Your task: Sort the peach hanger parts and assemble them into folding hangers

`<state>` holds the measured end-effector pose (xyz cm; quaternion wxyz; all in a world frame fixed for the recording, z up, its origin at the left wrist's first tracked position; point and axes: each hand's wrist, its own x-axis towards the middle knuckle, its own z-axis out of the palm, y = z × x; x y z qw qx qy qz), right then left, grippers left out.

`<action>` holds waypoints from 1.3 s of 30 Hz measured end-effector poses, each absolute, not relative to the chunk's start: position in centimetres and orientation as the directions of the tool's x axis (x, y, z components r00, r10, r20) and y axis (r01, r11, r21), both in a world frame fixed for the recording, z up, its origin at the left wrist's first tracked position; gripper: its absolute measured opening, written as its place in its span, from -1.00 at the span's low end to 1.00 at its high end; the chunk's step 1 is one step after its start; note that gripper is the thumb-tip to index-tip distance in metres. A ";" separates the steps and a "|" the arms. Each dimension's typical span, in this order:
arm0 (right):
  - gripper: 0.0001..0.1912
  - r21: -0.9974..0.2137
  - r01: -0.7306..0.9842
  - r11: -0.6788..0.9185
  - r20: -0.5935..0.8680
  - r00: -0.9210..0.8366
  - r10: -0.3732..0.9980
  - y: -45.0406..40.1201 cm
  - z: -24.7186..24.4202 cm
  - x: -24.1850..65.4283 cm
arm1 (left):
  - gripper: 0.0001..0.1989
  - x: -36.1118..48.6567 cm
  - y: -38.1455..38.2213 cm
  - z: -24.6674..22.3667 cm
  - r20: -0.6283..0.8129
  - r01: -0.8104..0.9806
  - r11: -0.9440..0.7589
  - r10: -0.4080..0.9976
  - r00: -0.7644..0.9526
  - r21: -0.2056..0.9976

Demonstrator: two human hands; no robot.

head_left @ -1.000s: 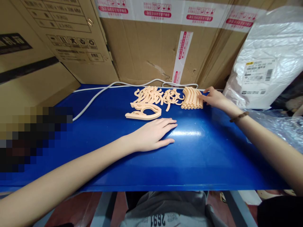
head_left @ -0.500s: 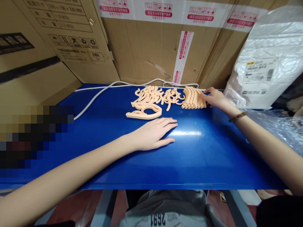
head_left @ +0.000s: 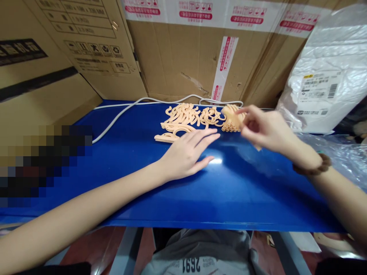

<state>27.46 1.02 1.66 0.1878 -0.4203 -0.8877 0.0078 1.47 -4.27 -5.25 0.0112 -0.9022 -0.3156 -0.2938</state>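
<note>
At the left, long arched pieces (head_left: 164, 138) lie on the blue table (head_left: 172, 206), now partly covered by the left hand (head_left: 186, 154), which has been moved slightly towards them; it is spread wide, with nothing held. Behind it, curved strips (head_left: 183, 114) are heaped beside small hooks (head_left: 210, 114). Farther right, one blurred curved piece (head_left: 233, 117) has been lifted from the stack (head_left: 229, 127) and is pinched by the right hand (head_left: 266, 128); it is thus separated from the others. Its long axis is slanted from far left to near right, one end pointed towards the hooks, the other showing below the fingers.
</note>
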 end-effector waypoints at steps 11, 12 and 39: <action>-0.69 0.150 0.425 0.893 0.104 -0.905 0.413 -2.5 -3.7 25.4 | -0.75 0.0 -3.3 -4.9 0.305 0.582 -0.770 0.638 0.707 0.262; -0.70 0.161 0.421 0.893 0.111 -0.906 0.408 -2.4 -3.7 25.4 | -0.75 0.0 -3.3 -5.0 0.308 0.588 -0.773 0.634 0.709 0.238; -0.71 0.412 0.665 0.623 0.207 -0.734 0.647 8.5 0.1 22.4 | -0.71 1.3 -4.4 -5.5 0.249 0.694 -0.696 0.716 0.652 0.185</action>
